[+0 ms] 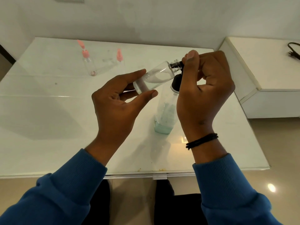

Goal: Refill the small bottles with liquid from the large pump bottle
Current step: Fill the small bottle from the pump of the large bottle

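The left hand (116,101) is holding a small clear bottle (152,77) tilted above the white surface (48,127), its fingers (129,75) and thumb curled round the base, the open neck pointing toward two o'clock. The right hand (204,88) is gripping the black pump head (176,64) of the large bottle (165,114), whose nozzle is meeting that neck. The large bottle is standing upright at centre. Two pink-capped small bottles (88,62) are waiting at eleven o'clock.

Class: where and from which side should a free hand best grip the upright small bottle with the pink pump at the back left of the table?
Grip the pink-pump bottle round its clear straight body, probably from the front. The pink pump on top is narrow and juts out, so it offers a poorer hold.
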A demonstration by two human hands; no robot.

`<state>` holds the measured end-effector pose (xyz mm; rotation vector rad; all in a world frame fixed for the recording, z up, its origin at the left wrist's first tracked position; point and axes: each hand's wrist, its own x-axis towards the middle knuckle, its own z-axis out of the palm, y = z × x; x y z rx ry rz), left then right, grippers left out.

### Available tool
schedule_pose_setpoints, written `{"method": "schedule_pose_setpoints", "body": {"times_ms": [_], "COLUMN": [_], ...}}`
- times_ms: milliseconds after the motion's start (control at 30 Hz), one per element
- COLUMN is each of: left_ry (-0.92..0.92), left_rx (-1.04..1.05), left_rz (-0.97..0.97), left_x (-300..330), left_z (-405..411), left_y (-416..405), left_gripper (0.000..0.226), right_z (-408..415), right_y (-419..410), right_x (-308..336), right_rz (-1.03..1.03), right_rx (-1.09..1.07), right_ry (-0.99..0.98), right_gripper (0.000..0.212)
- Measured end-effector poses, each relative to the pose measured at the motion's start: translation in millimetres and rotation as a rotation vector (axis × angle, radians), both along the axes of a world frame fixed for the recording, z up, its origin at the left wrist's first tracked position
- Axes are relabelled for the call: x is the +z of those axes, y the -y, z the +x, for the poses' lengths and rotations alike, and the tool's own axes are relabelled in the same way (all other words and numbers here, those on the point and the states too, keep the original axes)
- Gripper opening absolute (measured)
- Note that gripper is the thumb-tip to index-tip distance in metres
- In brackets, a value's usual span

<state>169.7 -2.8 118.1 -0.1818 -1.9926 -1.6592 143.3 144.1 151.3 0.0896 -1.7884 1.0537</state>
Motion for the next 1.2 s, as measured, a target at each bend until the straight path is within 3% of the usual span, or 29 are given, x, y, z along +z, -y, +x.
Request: {"method": "schedule_pose_setpoints", "body": {"times_ms": [1200], "left_ry": [-0.004], "left_rx": [-0.006], "left_rz": [-0.002], "left_x": [-0.8], "left_z": [0.8], "left_y": [0.5], "left_gripper": [0.047], "right_z": [0.9], "right_y": [1.4], "right_x": [-6.0], "right_rz": [-0.047], "right_rx": [0.055], "right_ry": [0.004], "right_gripper": [0.030]}}
